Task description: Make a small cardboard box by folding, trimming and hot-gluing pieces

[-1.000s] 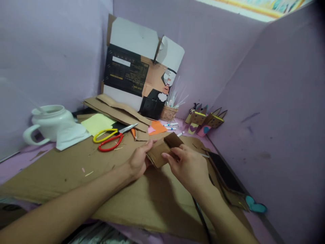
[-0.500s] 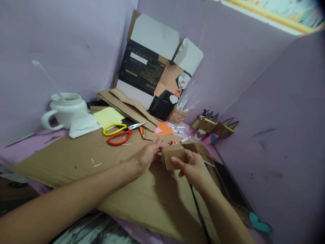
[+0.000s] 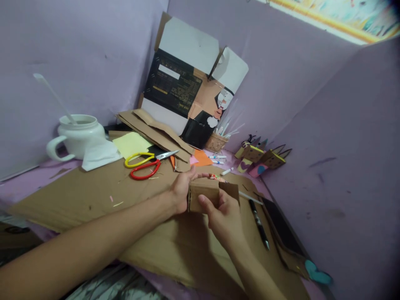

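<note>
At the left of the frame, the big cardboard sheet has lots of flat room below the scissors. In the middle, the left hand touches the left edge of the small folded cardboard, though I can't tell if its grip squeezes, and the right hand has it pinched. Farther right lies a black pen.

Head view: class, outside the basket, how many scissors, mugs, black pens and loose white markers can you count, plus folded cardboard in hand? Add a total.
Scissors: 1
Mug: 1
Black pen: 1
White markers: 3
Folded cardboard in hand: 1
Total: 7
</note>
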`<state>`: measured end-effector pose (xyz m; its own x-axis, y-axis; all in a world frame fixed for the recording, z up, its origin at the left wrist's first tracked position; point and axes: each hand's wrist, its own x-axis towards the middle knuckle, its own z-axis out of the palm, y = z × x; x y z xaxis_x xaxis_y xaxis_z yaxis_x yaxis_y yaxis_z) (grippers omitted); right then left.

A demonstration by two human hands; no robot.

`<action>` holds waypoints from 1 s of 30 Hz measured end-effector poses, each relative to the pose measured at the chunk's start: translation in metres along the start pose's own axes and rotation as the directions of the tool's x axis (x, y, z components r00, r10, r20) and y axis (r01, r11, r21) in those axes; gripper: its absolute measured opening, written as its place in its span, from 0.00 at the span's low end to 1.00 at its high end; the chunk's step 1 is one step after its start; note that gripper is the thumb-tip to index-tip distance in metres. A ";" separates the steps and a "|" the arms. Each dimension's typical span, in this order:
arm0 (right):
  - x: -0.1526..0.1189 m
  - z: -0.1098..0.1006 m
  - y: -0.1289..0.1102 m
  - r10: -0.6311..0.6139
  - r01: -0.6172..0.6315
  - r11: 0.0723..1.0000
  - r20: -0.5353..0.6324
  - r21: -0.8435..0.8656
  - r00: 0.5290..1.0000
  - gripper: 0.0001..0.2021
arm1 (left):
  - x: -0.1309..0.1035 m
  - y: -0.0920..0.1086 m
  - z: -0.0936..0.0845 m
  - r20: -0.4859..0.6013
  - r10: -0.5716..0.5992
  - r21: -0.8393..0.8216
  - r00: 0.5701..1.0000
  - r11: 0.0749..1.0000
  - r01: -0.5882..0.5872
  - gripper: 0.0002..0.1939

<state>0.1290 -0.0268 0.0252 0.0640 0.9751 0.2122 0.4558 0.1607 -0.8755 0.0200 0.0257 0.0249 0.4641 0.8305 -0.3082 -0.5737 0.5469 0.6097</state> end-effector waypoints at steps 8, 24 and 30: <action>-0.002 0.009 0.007 -0.044 0.045 0.999 -0.020 0.028 0.999 0.11 | -0.003 0.000 -0.002 0.010 0.016 0.013 1.000 1.000 -0.016 0.23; -0.007 0.006 -0.003 -0.194 0.174 0.915 -0.019 -0.364 0.981 0.02 | -0.006 0.000 -0.004 0.021 -0.010 -0.032 1.000 0.999 0.011 0.24; -0.009 0.005 -0.006 -0.210 0.176 0.849 -0.012 -0.499 0.978 0.06 | -0.007 0.001 -0.005 0.051 0.010 -0.051 0.999 0.999 -0.008 0.22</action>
<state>0.1207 -0.0356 0.0267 -0.0224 0.9178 0.3964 0.8408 0.2318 -0.4892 0.0130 0.0210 0.0243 0.4923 0.8294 -0.2640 -0.6109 0.5453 0.5740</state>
